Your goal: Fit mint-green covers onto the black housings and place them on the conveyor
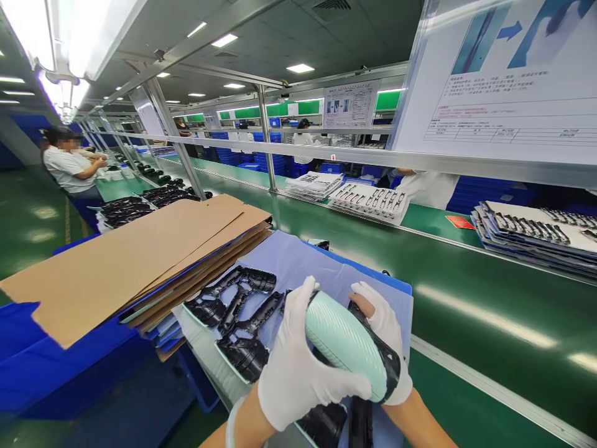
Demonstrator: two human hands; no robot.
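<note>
Our left hand [303, 367] in a white glove curves its fingers closely around a pale green plastic shell [345, 345], and our gloved right hand [383, 323] grips the other side. A black plastic rim [394, 367] runs along the shell. We hold the shell just above a light blue sheet [317, 264], where more black plastic frames [233, 323] lie. Beside the sheet is a stack of brown cardboard [125, 267], and a green conveyor belt [485, 311] runs on our right.

Left hand [303, 367], right hand [385, 330] grip mint-green ribbed plastic housing [342, 342].
</note>
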